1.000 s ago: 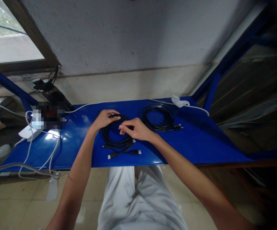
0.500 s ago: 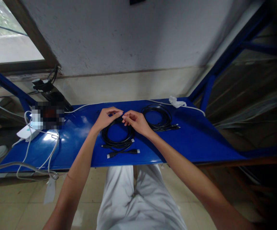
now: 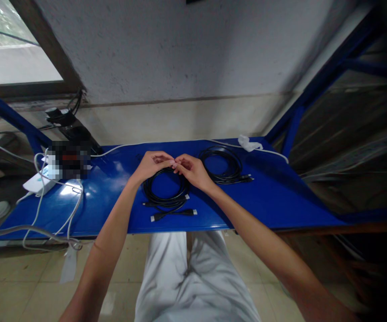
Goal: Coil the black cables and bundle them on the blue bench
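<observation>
The person's left hand and right hand meet fingertip to fingertip over the far side of a coiled black cable, each with thumb and fingers pinched nearly closed; whether they grip the cable or something small cannot be told. The coil lies on a blue table, its plugs toward the person. A second black coil lies to the right, near a crumpled plastic bag, and a white power strip sits at the left
</observation>
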### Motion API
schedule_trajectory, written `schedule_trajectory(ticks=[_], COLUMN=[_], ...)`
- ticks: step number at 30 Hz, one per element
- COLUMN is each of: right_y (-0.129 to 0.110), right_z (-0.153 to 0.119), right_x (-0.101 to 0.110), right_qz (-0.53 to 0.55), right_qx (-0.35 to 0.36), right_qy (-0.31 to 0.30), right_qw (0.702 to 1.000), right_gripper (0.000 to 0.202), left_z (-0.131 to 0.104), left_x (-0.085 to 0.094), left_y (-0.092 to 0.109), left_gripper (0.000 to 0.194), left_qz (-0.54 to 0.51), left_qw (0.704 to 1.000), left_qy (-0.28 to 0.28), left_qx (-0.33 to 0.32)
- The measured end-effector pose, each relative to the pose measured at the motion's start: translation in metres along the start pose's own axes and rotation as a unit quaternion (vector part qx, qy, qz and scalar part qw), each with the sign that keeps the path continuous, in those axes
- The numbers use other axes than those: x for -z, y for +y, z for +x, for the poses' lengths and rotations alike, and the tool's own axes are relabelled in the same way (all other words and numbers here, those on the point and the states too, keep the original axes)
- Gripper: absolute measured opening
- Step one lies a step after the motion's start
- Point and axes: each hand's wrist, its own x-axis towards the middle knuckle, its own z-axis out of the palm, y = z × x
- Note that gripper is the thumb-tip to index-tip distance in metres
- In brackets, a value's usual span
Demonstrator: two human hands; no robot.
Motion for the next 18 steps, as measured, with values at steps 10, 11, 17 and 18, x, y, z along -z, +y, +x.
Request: schedule_trajectory(ticks=[10, 11, 17, 18], right_y=[-0.0026, -0.0028, -0.0042, -0.0043], right_z=[0.0021, 0.0023, 0.0015, 0.0011], right_x=[0.0016, 0.0022, 0.0041, 0.0038], right_qz=[0.004, -0.008, -0.076, -0.074], right_qx=[0.027, 0.027, 0.042, 0.043], right_qy=[0.032, 0.033, 0.025, 0.018], right_qw=[0.999, 0.999, 0.996, 0.996], right_gripper=[0.026, 0.025, 0.019, 0.019], left_z=[0.0015, 0.0019, 0.0014, 0.0013], left_x=[0.0, -0.0001, -0.0026, -0.0033], left_y=[-0.0037, -0.0037, 0.0007, 0.0011], left_gripper=[0.027, 0.026, 0.029, 0.03], left_qz=[0.027, 0.031, 0.012, 0.003], left_qw=[0.999, 0.999, 0.999, 1.0], left_qy=[-0.002, 0.006, 0.02, 0.018], left_qx=[-0.022, -0.025, -0.025, -0.023])
